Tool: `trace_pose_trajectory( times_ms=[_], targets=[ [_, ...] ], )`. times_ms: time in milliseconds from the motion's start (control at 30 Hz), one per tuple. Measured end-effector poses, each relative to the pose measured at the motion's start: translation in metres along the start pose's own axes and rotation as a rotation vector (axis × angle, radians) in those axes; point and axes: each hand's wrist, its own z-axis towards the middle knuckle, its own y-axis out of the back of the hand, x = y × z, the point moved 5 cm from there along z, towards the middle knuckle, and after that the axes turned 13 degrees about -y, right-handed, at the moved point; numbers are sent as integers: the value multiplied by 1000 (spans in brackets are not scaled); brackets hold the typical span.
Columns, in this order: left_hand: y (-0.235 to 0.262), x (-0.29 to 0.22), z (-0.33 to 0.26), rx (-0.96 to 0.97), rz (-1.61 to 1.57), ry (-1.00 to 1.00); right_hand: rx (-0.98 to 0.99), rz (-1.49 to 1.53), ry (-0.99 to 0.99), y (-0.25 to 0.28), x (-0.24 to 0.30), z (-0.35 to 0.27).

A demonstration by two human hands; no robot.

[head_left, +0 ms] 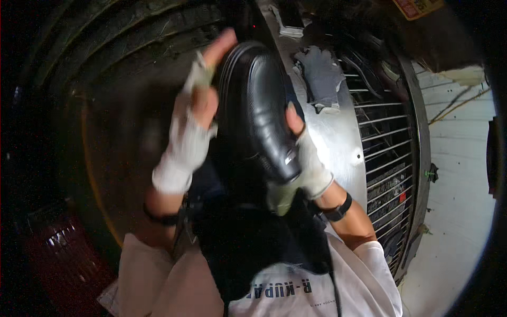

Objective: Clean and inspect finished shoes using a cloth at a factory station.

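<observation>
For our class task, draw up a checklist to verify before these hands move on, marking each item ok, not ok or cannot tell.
1. Right hand supporting the black shoe: ok, its thumb lies along the side.
2. Left hand touching the shoe: cannot tell, it is blurred beside it.
3. Fingertips covered by the white gloves: not ok, some are bare.
4. Shoe's underside checked: cannot tell, it faces away.
5. Grey glove apart from both hands: ok, it lies on the metal surface.
</observation>
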Motion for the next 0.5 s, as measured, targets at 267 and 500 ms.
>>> trace_pose_trajectory(
  times_ms=[267, 500],
  targets=[
    [-21, 37, -10, -123, -114, 291, -418, 44, -102, 33, -21, -35],
    [-50, 23, -51, -39, 691, -16, -475, -581, -35, 35, -19, -51]
  ],
)
